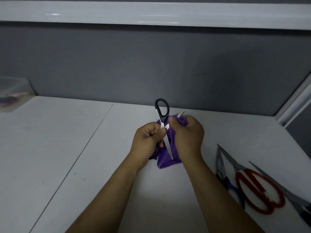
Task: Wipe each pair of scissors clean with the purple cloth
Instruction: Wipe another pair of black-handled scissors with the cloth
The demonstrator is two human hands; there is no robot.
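Over the middle of the worktop (84,165), near its back edge, both hands hold the black scissors (167,142) spread open. The left hand (146,140) grips the lower handle loop, with fingers curled round it; the other loop stands up free against the grey wall (151,64). The right hand (188,133) clutches the purple cloth (161,160) bunched round one blade, whose tip pokes out above the knuckles. The second blade points down across the hanging cloth. Along the right edge lie three more pairs, close together: blue scissors (220,163), red scissors (259,185), and a third pair (276,184) partly cut off by the frame. A clear box (13,91) sits at the back left corner.
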